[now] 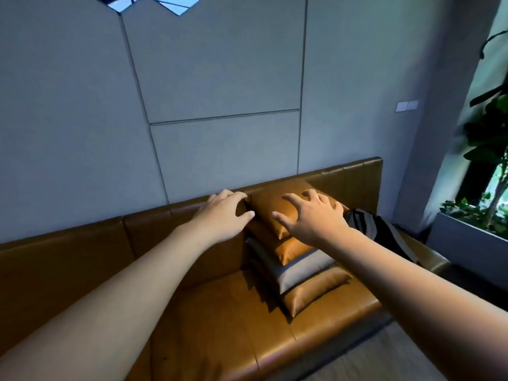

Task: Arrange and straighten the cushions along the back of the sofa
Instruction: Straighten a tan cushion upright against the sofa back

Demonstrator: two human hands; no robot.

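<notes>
A tan leather sofa (pixel 225 320) runs along the grey wall. On its right half lies a stack of cushions: a tan top cushion (pixel 270 204), a second tan one (pixel 291 250) under it, a grey one (pixel 299 270), and a tan bottom one (pixel 313 291). A black-and-grey striped cushion (pixel 384 233) leans at the right end. My left hand (pixel 222 213) curls at the top cushion's left edge, by the backrest. My right hand (pixel 313 215) spreads its fingers over the top cushion's right part; whether it touches is unclear.
The sofa backrest (pixel 82 243) meets a panelled grey wall (pixel 220 105). A grey planter with green plants (pixel 472 229) stands to the right of the sofa. Pale floor (pixel 384 361) shows at the bottom right. The left seat holds no cushions.
</notes>
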